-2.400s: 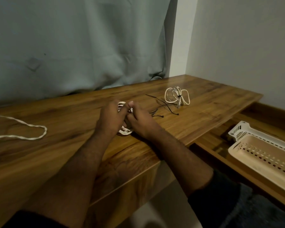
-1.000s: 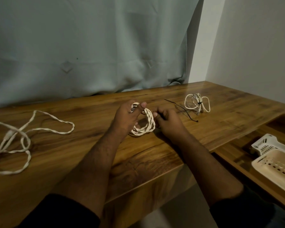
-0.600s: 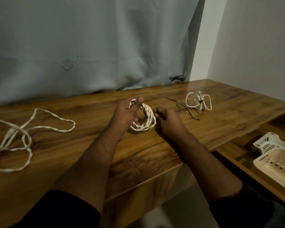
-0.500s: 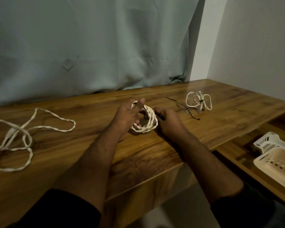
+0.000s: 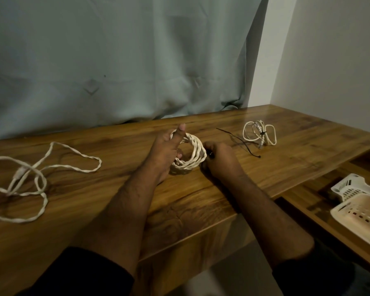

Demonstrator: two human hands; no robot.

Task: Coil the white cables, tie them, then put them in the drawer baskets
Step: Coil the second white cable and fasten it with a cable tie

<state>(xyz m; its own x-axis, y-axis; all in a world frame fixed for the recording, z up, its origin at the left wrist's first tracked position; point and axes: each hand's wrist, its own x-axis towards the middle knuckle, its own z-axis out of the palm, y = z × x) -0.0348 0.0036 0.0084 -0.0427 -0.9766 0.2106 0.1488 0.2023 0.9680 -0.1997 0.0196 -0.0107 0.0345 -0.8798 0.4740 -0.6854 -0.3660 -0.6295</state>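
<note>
- Gripping a wound coil (image 5: 191, 155) of white twisted cable, the left hand (image 5: 166, 151) has its thumb raised over the far side of the ring and its fingers curled inside it; the coil stands tilted on the desk (image 5: 286, 159) near the front edge, at the middle of the view.
- Far left on the desk lies a loose cable (image 5: 33, 174), white and uncoiled, sprawled in open loops, well apart from the hands.
- Just right of the coil, the right hand (image 5: 219, 160) rests on the desk with its fingers curled and pinches a small black tie (image 5: 210, 154) against the coil's right side; most of this tie is hidden by the fingers.
- Beyond the right hand, a spare tie (image 5: 240, 142), thin and black, lies flat on the wood.
- Further right sits a tied cable (image 5: 260, 135), a white bundle bound at its middle by a black tie, apart from both hands.
- At the far right, below the desk top, an open drawer (image 5: 308, 201) holds a basket (image 5: 360, 212), white and perforated, cut off by the frame edge; a second basket seems to lie behind it.
- A grey-green curtain (image 5: 115, 60) hangs behind the desk, with pale wall to its right.
</note>
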